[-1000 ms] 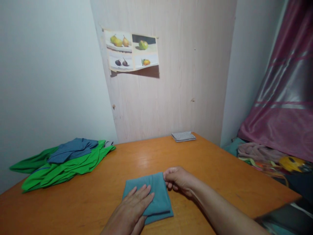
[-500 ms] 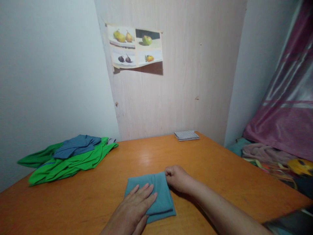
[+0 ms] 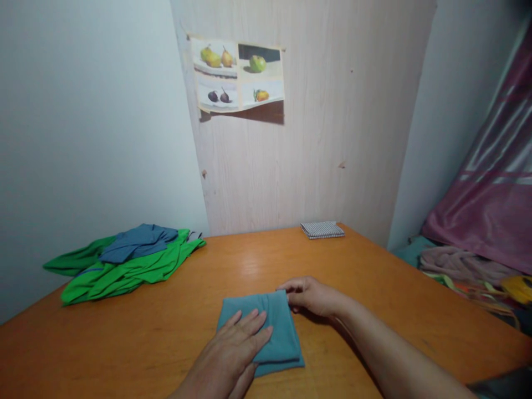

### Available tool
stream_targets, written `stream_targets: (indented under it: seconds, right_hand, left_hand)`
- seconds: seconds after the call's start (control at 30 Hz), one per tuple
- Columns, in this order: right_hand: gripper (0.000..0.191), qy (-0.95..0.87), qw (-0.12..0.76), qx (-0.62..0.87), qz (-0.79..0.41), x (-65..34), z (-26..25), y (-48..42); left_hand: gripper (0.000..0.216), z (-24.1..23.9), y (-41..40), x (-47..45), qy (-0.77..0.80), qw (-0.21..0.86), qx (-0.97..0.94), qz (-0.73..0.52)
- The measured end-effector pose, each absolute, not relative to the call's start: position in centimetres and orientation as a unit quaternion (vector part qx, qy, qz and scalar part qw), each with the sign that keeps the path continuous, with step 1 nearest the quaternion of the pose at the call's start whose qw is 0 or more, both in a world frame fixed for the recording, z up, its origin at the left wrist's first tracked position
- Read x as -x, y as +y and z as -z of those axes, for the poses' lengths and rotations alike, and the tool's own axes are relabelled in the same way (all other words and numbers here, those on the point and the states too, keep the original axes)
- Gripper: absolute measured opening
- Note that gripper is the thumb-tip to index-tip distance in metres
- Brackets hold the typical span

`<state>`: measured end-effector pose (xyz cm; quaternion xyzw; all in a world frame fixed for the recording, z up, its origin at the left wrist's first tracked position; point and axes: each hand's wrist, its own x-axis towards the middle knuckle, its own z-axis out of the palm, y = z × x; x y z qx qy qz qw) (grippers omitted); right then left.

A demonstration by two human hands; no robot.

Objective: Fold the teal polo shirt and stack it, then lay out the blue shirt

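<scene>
A teal cloth [image 3: 278, 332], folded into a thick, roughly square packet, lies on the wooden table close to me. My left hand [image 3: 236, 349] rests flat on its left part, fingers stretched out and slightly spread. At the packet's far right corner is my right hand [image 3: 311, 297], its fingers bent and parted from the thumb. Its fingertips reach to the corner edge, and the hand does not look clenched on the fabric. The cloth's near left part is hidden under my left hand.
On the table's [image 3: 249, 266] far left lies a loose heap with a bright green garment [image 3: 137, 274] and a blue cloth [image 3: 141, 242] on top. A folded checkered cloth [image 3: 323, 230] sits by the back edge. Beyond the right edge are piled fabrics [image 3: 461, 265] below a pink curtain [image 3: 482, 216].
My right hand has loosened from a closed pinch at the cloth's corner, its fingers now parted. My left hand stays flat on the cloth. The whole view has shifted slightly.
</scene>
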<state>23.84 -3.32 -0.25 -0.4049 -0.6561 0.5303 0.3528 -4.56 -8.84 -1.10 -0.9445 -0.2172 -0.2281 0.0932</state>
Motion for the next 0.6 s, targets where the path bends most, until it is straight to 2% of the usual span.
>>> stream_targets:
  seconds: [0.17,0.37,0.43,0.5,0.6]
  right_hand:
    - [0.022,-0.664,0.362,0.45,-0.475,-23.4,0.9,-2.7]
    - [0.012,-0.745,0.33,0.503,-0.288,-22.6,1.3,-2.3]
    - [0.011,-0.753,0.334,0.503,-0.261,-22.7,1.2,-2.5]
    - [0.013,-0.744,0.345,0.479,-0.313,-22.9,0.9,-2.7]
    - [0.029,-0.699,0.334,0.412,-0.481,-23.4,0.4,-2.9]
  left_hand:
    - [0.068,1.2,-8.8,4.5,-0.222,0.081,0.947,0.22]
    - [0.065,1.4,-8.7,4.5,-0.224,0.061,0.947,0.224]
    - [0.065,1.4,-8.7,4.5,-0.22,0.054,0.946,0.232]
    - [0.065,1.3,-8.8,4.5,-0.22,0.051,0.946,0.235]
    - [0.066,1.2,-9.0,4.5,-0.228,0.046,0.945,0.23]
